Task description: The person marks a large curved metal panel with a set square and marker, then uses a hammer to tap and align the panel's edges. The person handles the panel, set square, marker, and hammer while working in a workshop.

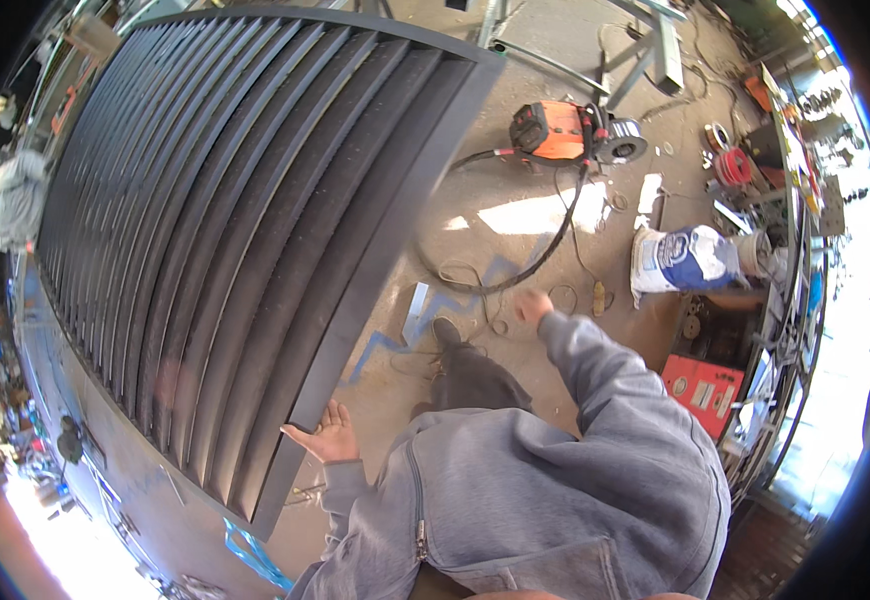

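Observation:
A large dark louvered metal panel [355, 270], with many parallel slats inside a frame, slants across the left side. My left hand [329, 436] is at the panel's near right edge, palm up and fingers spread; its thumb and fingertips meet or nearly meet the frame. Nothing lies in that palm. Out over the floor to the right is my right hand [532, 308], away from the panel. Its fingers look curled in and slightly blurred, with no object visible in them.
An orange-and-black machine [555, 132] with a thick black hose stands on the floor ahead, beside a spool [622, 142]. Thin cables coil near my foot. On the right are a white-and-blue sack [683, 262], a red box [702, 392] and cluttered shelving. Metal stands [645, 60] rise at the back.

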